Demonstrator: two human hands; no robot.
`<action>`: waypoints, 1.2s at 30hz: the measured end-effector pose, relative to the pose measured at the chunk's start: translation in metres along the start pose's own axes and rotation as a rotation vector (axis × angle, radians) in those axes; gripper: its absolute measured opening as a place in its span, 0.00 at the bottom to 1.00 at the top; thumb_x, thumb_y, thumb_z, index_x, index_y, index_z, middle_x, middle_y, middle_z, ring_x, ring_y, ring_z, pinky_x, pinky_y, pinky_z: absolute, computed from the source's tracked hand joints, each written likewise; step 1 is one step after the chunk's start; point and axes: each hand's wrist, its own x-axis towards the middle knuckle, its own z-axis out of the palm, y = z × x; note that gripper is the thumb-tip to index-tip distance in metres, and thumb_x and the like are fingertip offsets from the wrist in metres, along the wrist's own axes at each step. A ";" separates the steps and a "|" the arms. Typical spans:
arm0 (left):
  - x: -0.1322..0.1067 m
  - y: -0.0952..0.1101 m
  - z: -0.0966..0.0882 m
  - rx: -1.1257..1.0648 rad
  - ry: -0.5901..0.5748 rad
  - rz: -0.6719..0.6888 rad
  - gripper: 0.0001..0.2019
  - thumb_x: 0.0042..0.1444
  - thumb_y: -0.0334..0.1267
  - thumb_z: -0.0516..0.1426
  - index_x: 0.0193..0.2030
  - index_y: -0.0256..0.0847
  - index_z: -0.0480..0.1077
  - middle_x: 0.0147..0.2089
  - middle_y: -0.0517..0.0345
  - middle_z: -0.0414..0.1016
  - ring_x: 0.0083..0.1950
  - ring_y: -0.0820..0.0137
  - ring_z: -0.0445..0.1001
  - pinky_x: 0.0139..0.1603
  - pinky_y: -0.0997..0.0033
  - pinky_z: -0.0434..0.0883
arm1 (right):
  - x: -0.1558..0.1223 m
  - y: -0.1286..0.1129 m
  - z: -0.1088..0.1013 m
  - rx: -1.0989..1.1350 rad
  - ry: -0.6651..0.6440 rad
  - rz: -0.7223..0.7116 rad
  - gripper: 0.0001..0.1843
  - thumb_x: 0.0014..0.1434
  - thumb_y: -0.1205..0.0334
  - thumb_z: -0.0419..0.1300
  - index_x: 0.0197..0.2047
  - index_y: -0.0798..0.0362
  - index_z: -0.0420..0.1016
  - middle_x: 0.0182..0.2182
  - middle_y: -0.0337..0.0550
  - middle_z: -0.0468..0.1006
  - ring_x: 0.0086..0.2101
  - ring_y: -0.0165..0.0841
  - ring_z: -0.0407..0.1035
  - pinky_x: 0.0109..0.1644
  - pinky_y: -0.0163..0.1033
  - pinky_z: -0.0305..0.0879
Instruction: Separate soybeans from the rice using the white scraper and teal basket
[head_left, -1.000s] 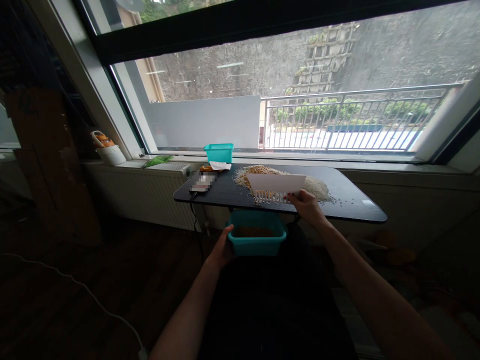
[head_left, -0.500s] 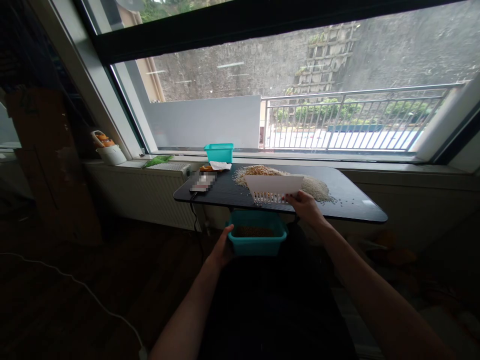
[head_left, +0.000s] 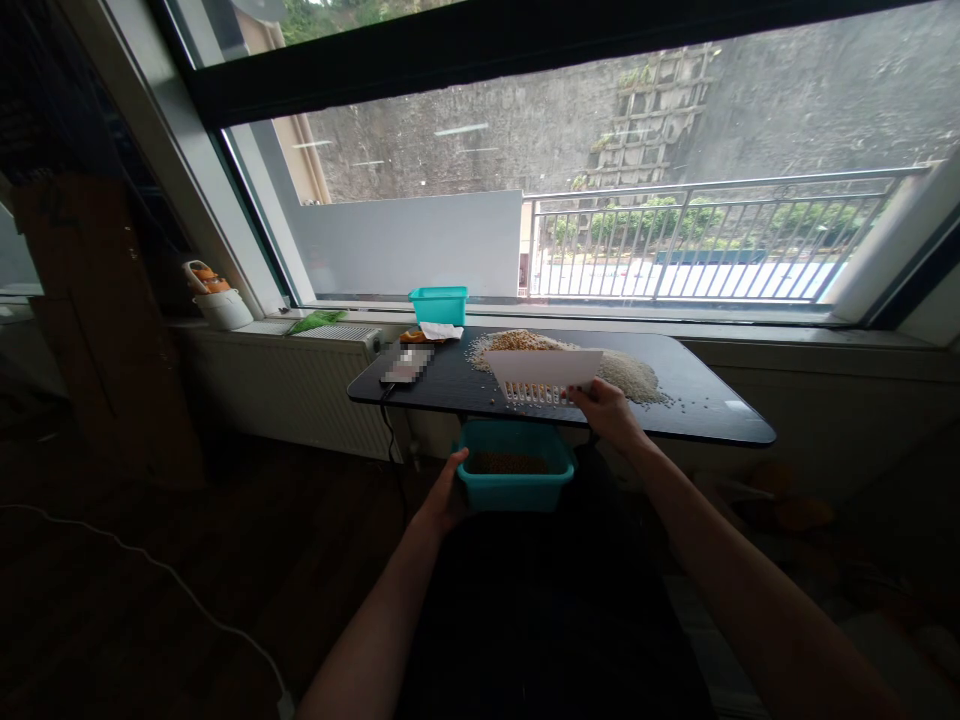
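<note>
My right hand [head_left: 609, 412] grips the right end of a white slotted scoop [head_left: 544, 374], held just over the near part of a black table [head_left: 705, 415]. Behind the scoop lies a spread heap of pale and yellowish grain [head_left: 630, 373]. My left hand [head_left: 444, 500] holds the left rim of a teal bin [head_left: 514, 478] below the table's front edge. The bin has brown grains in its bottom.
A second teal bin [head_left: 438, 304] stands at the table's back left, beside an orange item with white paper [head_left: 431, 333] and a phone [head_left: 403, 366] with a cable. A white pot [head_left: 220, 306] sits on the radiator sill at left. A white cord [head_left: 150, 570] crosses the dark floor.
My right hand has slid the scoop slightly left and a little farther back on the table. The left hand and the bin have stayed put.
</note>
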 end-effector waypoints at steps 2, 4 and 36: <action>0.001 0.001 0.000 -0.010 0.002 -0.004 0.22 0.52 0.50 0.52 0.50 0.40 0.65 0.39 0.51 0.75 0.38 0.64 0.74 0.36 0.68 0.70 | 0.003 -0.001 0.002 -0.019 0.014 -0.010 0.13 0.45 0.52 0.59 0.27 0.54 0.70 0.26 0.43 0.77 0.28 0.34 0.69 0.33 0.38 0.64; 0.001 0.005 -0.002 -0.039 -0.012 -0.016 0.23 0.52 0.51 0.52 0.50 0.40 0.65 0.39 0.51 0.75 0.38 0.63 0.74 0.36 0.67 0.69 | 0.008 -0.001 0.007 -0.038 0.023 -0.026 0.12 0.46 0.52 0.58 0.27 0.54 0.70 0.26 0.43 0.77 0.27 0.33 0.68 0.31 0.38 0.63; -0.002 0.003 0.004 -0.013 -0.067 -0.082 0.24 0.50 0.52 0.52 0.50 0.40 0.65 0.40 0.51 0.74 0.41 0.60 0.73 0.40 0.64 0.67 | -0.028 0.016 -0.022 0.147 0.087 0.077 0.19 0.42 0.45 0.63 0.28 0.53 0.71 0.28 0.43 0.78 0.32 0.36 0.71 0.43 0.44 0.65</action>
